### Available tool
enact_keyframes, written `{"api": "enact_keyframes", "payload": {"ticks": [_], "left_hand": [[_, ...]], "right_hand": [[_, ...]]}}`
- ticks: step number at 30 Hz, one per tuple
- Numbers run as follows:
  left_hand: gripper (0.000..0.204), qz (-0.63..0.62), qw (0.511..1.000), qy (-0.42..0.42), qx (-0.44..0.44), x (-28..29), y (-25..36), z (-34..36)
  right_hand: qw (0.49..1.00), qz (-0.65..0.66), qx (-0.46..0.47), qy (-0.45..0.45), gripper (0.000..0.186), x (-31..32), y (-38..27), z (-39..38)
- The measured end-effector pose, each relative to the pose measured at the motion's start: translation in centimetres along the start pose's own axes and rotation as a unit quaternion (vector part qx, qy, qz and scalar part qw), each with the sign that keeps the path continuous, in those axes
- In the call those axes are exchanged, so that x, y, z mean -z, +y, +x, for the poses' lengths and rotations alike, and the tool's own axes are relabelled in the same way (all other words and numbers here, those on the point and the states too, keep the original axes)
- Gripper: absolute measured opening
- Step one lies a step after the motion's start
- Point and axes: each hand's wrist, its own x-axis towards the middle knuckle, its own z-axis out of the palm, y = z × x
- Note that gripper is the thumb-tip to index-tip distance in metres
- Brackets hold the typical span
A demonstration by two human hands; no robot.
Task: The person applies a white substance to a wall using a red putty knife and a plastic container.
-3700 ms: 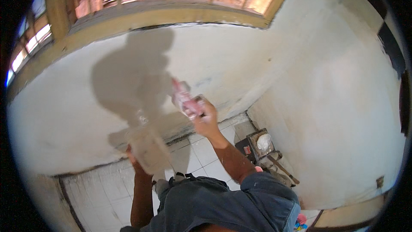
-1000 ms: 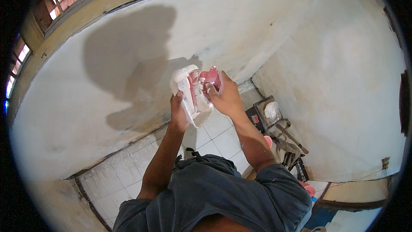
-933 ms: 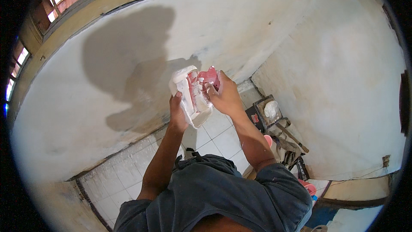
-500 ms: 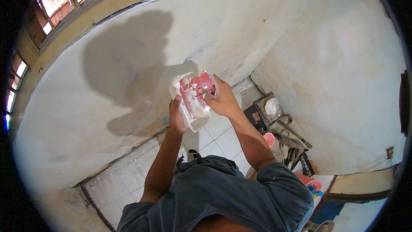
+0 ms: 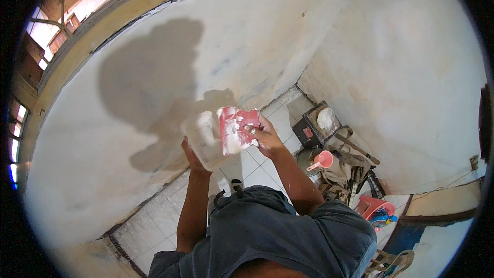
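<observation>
In my right hand point(image 5: 267, 139) is a flat red putty scraper point(image 5: 246, 118), its face smeared with thick white paste. The thumb presses on the scraper's right side while the fingers wrap behind it. My left hand point(image 5: 194, 159) grips a pale, see-through plastic tub point(image 5: 203, 128) from its lower left side. Motion blurs the tub, and the paste inside cannot be made out clearly. The scraper stands upright just right of the tub, in front of its right edge; whether they touch I cannot tell.
A patchy whitish wall point(image 5: 257, 36) rises ahead, below a yellowish window frame point(image 5: 131, 13). On the tiled floor at right are a black box point(image 5: 307, 133) with a white plastic bag point(image 5: 325, 118), a pink dipper point(image 5: 323, 159), piled tools and a pink basin point(image 5: 366, 206).
The scraper has come out of the tub and now stands beside it. The tub has moved left and down in my left hand. The view has shifted slightly.
</observation>
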Motion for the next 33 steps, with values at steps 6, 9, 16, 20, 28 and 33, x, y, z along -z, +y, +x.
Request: {"api": "enact_keyframes", "payload": {"ticks": [6, 9, 16, 20, 28, 33], "left_hand": [[0.061, 0.007, 0.999, 0.026, -0.044, 2.3, -0.6, -2.8], [0.054, 0.032, 0.995, 0.036, -0.084, 2.4, 0.6, -4.6], [0.047, 0.147, 0.972, 0.113, -0.143, 1.7, 1.7, -7.5], [0.055, 0.109, 0.975, 0.130, -0.146, 2.9, 1.9, -8.4], [0.049, 0.187, 0.963, 0.071, -0.181, 3.2, 2.9, -8.8], [0.052, 0.094, 0.969, 0.144, -0.178, 3.7, 3.4, -9.2]], "right_hand": [[0.994, 0.110, 0.001, 0.005, 0.030, 9.0, 1.6, 3.1], [0.988, 0.134, 0.061, 0.042, 0.025, 8.5, 1.9, 6.4], [0.983, 0.054, 0.100, 0.141, 0.017, 10.9, 5.3, 14.2], [0.874, -0.366, 0.160, 0.275, 0.017, 10.0, 6.1, 16.9], [0.781, -0.511, 0.192, 0.302, 0.021, 8.9, 9.1, 22.4], [0.748, -0.526, 0.296, 0.277, 0.016, 11.6, 15.1, 18.9]]}}
